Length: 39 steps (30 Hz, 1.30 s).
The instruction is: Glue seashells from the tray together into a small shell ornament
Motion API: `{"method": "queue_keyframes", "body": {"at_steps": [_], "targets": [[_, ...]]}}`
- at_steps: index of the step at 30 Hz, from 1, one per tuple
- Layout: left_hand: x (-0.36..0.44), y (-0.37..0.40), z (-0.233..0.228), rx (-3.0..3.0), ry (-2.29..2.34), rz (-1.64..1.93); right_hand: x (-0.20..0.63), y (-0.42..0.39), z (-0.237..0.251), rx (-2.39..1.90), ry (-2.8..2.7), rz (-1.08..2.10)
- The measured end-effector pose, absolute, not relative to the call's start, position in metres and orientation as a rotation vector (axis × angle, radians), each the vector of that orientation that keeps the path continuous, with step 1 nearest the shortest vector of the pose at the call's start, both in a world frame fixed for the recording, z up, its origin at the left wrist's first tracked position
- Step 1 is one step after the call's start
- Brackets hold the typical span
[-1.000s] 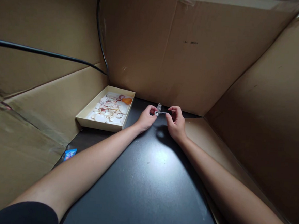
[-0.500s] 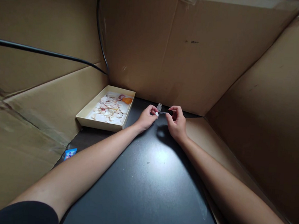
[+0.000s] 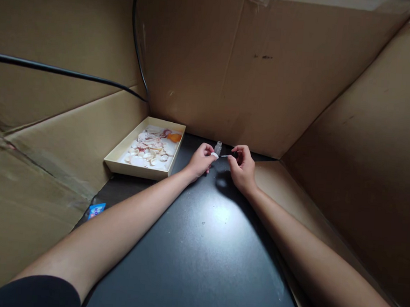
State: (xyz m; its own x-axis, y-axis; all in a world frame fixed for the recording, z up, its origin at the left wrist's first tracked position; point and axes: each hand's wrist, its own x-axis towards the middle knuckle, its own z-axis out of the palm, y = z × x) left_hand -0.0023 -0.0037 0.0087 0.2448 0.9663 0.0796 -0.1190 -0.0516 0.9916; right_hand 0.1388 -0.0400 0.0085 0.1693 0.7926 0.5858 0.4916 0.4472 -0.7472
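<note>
Over the far part of the dark table, my left hand (image 3: pixel 199 162) pinches a small white seashell (image 3: pixel 214 155) between thumb and fingers. Facing it from the right, my right hand (image 3: pixel 242 168) is closed on a thin applicator brush (image 3: pixel 225 156). The brush points left, its tip close to the shell; whether they touch I cannot tell. A small clear glass bottle (image 3: pixel 218 148) stands upright just behind the shell, with no cap on its neck.
A shallow cream box (image 3: pixel 137 171) of seashells and an orange piece (image 3: pixel 174 138) sits to the left. By my left forearm lies a blue packet (image 3: pixel 96 210). Cardboard walls (image 3: pixel 203 78) surround the table (image 3: pixel 183 264); a black cable (image 3: pixel 73 73) hangs at the left.
My left hand has turned the shell, so more of its white face shows. The brush has shifted slightly right, away from the shell. The bottle has stayed in place.
</note>
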Motion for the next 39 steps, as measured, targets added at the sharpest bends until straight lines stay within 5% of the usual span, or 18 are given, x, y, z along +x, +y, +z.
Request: {"method": "queue_keyframes", "body": {"at_steps": [39], "targets": [[-0.0032, -0.0050, 0.0114, 1.250, 0.855, 1.104, 0.1387, -0.0417, 0.0101, -1.176, -1.482, 0.304]]}}
